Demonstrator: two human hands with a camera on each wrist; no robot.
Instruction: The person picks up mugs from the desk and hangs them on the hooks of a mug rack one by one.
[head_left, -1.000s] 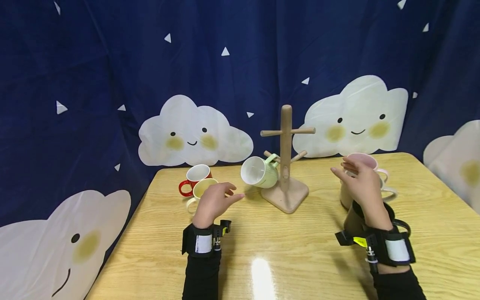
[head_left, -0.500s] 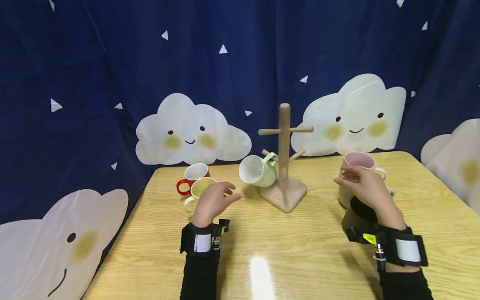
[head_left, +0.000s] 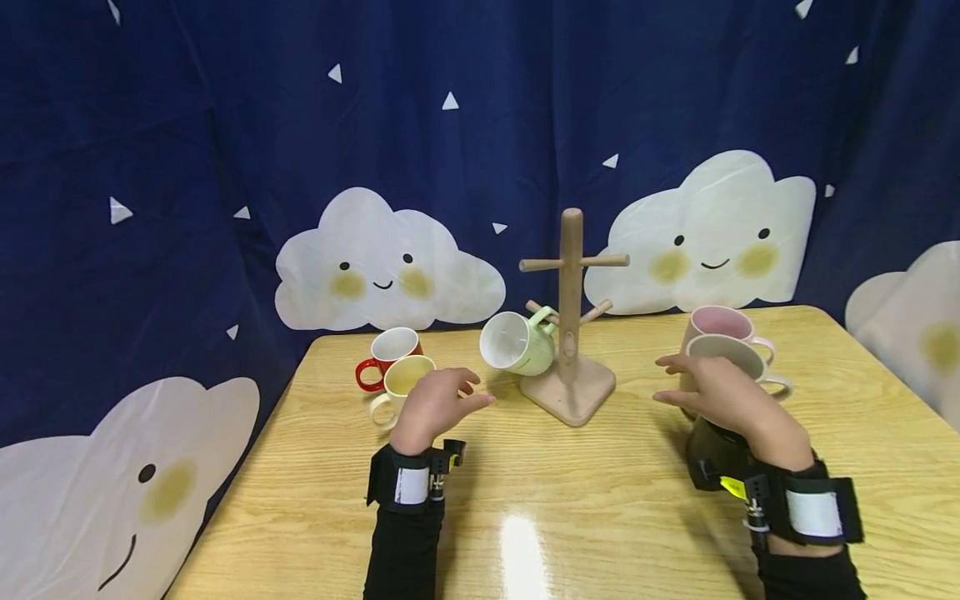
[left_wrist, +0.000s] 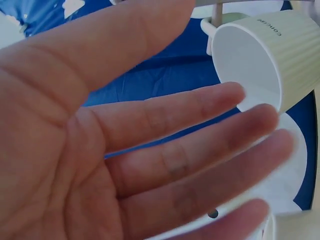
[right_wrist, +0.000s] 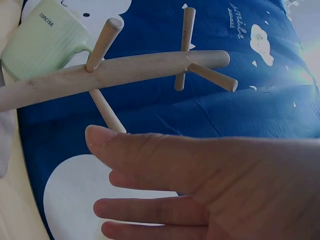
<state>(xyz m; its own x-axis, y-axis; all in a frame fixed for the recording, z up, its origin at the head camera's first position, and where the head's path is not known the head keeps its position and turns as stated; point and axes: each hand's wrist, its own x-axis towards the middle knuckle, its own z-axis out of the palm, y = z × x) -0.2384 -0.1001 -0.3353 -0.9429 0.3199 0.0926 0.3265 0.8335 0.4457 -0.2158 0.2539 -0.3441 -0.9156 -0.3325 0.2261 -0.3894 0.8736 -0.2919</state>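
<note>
My left hand [head_left: 437,406] hovers in front of the cream-yellow mug [head_left: 402,377] with its fingers extended and nothing held. In the left wrist view the fingers overlap the pale green mug [left_wrist: 272,55]. That mug tilts sideways, its handle hooked on a lower peg of the wooden mug tree [head_left: 572,308]. My right hand [head_left: 731,404] reaches left over the dark mug [head_left: 708,454] and across the front of the greyish mug [head_left: 731,350]. Its fingers are loosely extended and hold nothing. Behind stands the pink mug [head_left: 722,321], and part of the dark mug is hidden by the hand and wrist.
A red mug [head_left: 393,344] with a white inside stands behind the yellow one at left. All stand on a pale wooden table [head_left: 585,500]. A navy curtain [head_left: 450,150] with cloud patterns hangs along its far edge. The tree's two upper pegs hold nothing.
My right hand has come down and nearer, turning its fingers more to the left, and shows more of the greyish mug. The left hand has hardly moved.
</note>
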